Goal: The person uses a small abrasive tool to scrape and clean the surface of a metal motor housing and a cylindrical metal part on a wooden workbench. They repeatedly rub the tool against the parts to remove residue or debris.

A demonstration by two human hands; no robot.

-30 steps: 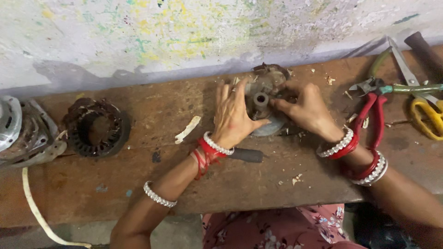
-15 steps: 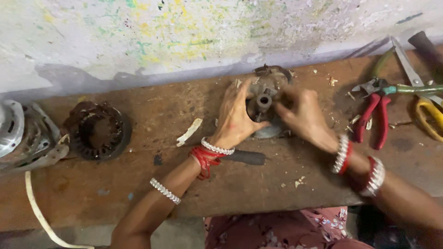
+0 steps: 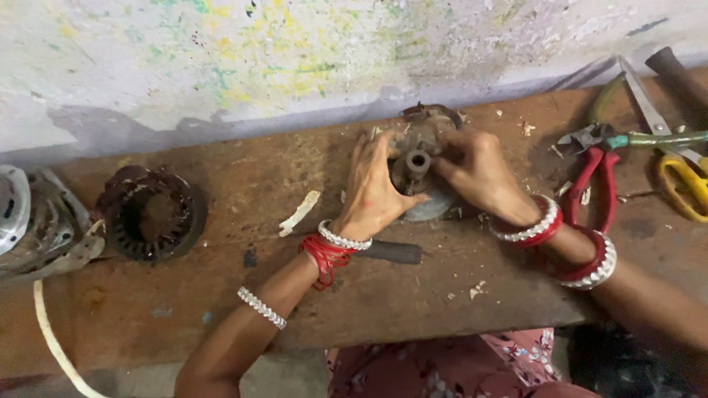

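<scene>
A person's two bare hands work at a worn wooden bench (image 3: 457, 295), seen from above by a camera on the person's head. At the centre, slightly toward one o'clock, sits a round, rusty metal motor part (image 3: 417, 166) with a short hollow hub standing up in its middle. It rests on the bench top near the back wall (image 3: 295, 59), which is pale and flecked with yellow and green paint.

The left hand (image 3: 375, 188) comes in from seven o'clock and is curled against the left side of the motor part, fingers wrapped over its rim and thumb pressed near the hub — a firm grip. The right hand (image 3: 478, 173) comes in from four o'clock and closes on the right side of the same part, fingertips tucked against it. Both wrists carry red and white bangles.

Just below the left wrist, at about six o'clock from the part, lies a dark tool handle (image 3: 394, 252), partly hidden under the arm. A pale wood sliver (image 3: 299, 212) lies at nine o'clock, near the left hand.

Farther out at nine o'clock stands a dark, ring-shaped motor stator (image 3: 151, 214), and at the far left edge a silvery motor housing (image 3: 29, 221) — only partly in view. At three o'clock lie red-handled pliers (image 3: 594, 177), with yellow-handled scissors (image 3: 682, 177) beyond them at the right edge. Small chips are scattered over the bench.
</scene>
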